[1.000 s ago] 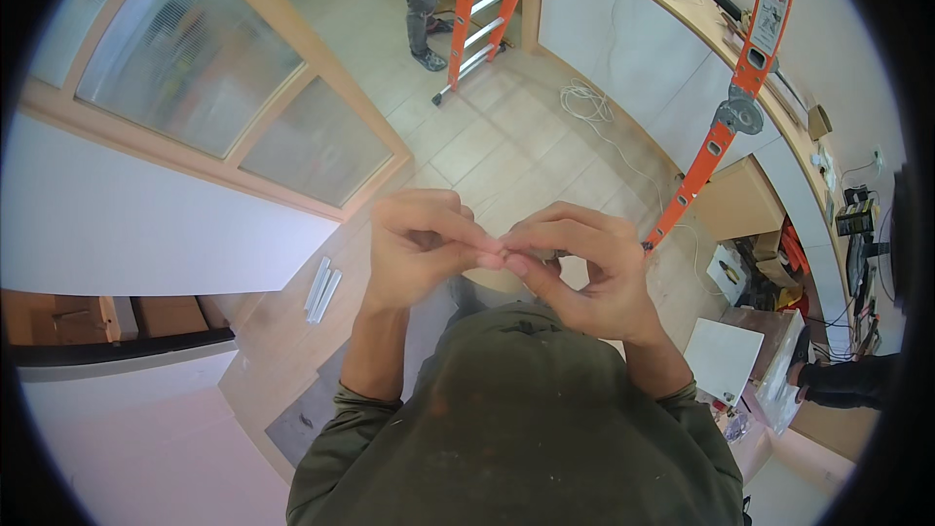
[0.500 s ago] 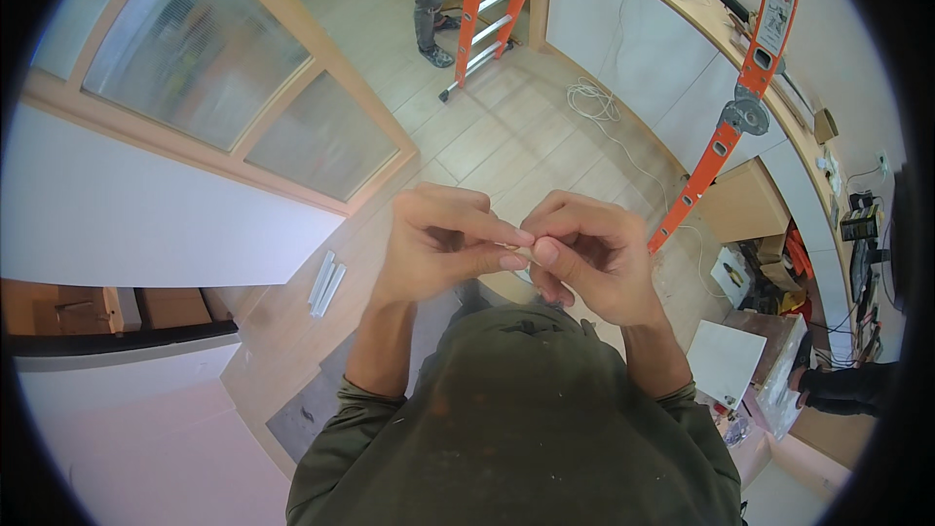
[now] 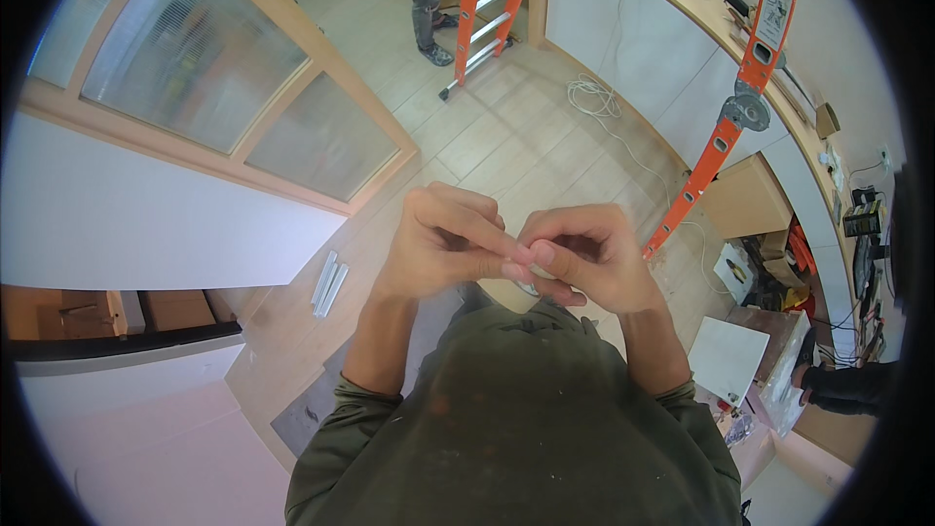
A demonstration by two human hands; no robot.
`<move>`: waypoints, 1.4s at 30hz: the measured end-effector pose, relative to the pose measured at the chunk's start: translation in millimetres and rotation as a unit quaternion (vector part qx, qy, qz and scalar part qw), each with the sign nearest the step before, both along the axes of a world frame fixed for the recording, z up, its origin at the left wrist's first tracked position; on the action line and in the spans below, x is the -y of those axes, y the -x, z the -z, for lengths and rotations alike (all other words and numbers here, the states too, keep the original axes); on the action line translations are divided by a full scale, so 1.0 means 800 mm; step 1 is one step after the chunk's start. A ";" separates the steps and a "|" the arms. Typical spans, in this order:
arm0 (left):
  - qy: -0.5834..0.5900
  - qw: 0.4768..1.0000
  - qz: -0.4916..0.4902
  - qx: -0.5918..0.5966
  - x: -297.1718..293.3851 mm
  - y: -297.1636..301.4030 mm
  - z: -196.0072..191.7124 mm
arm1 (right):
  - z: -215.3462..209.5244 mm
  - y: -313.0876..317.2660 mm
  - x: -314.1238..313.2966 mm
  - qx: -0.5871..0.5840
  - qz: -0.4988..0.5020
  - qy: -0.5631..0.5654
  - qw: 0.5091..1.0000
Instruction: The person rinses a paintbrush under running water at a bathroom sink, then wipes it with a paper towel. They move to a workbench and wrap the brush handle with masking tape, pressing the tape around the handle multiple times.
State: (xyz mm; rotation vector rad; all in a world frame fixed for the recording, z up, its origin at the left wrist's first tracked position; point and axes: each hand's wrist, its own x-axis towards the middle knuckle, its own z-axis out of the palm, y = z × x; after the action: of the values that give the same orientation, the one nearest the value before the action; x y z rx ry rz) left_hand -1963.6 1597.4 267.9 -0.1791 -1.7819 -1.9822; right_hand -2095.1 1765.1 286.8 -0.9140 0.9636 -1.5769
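Observation:
My left hand [image 3: 438, 239] and my right hand [image 3: 589, 258] meet in front of my chest, their fingertips pinched together. A pale cream, rounded thing [image 3: 508, 296], which looks like a roll of tape, shows just below the fingertips. The curled lower fingers of my right hand hold it, with part of its rim visible beside them. My left thumb and forefinger are closed against my right fingertips. Whatever lies between them is too small and covered to make out.
An orange ladder [image 3: 716, 151] stands at right; another orange ladder [image 3: 487, 19] is at the back, beside a person's legs [image 3: 424, 0]. A wood-framed glass panel [image 3: 205, 58] fills the left. White cable [image 3: 594, 97] and metal strips [image 3: 329, 284] lie on the floor.
My hands have drawn slightly closer, with the left fingertips sliding under the right ones. More of the pale rounded thing now shows below them.

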 end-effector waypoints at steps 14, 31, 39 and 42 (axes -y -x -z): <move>-0.022 0.997 0.017 -0.077 0.002 0.015 0.002 | 0.007 0.001 -0.004 -0.065 0.022 0.044 0.997; -0.071 0.993 -0.092 0.016 -0.014 0.007 0.008 | 0.001 -0.001 -0.002 -0.276 0.180 0.035 0.943; -0.165 0.985 -0.043 -0.030 0.004 -0.008 0.037 | 0.014 -0.003 -0.002 -0.152 0.151 -0.027 0.976; -0.148 0.986 -0.045 0.063 0.003 -0.018 0.034 | 0.025 0.005 0.003 -0.099 0.158 0.010 0.982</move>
State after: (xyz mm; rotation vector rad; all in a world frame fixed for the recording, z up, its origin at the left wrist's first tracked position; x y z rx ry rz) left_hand -1948.9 1595.2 240.8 0.1241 -1.5138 -2.2034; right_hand -2099.1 1762.5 267.0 -0.9815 1.2857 -1.7849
